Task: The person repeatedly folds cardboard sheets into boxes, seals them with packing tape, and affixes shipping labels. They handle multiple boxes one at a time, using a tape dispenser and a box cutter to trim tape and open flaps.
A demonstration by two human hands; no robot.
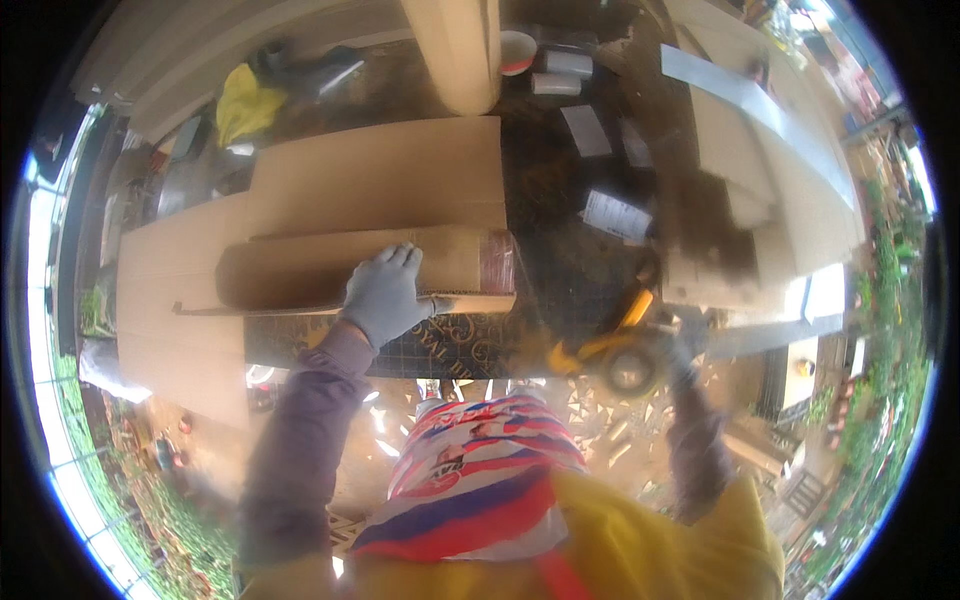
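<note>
A long folded cardboard package (300,270) lies across the table in front of me, with brown tape (497,262) over its right end. My left hand (383,298), in a grey glove, grips its front edge, fingers over the top and thumb pointing right. Off the table's front edge, to the right, a yellow tape dispenser (598,347) with a roll on it is blurred by motion. My right hand (683,352) is at its right side and appears closed on it; the fingers are smeared.
A flat cardboard sheet (380,170) spreads behind the package. Stacked cardboard (720,150) stands at the right, and a tall cardboard tube (455,50) at the back. White labels (617,215), a yellow cloth (245,105) and clear rolls (557,84) lie on the dark table. Scraps (610,425) litter the floor.
</note>
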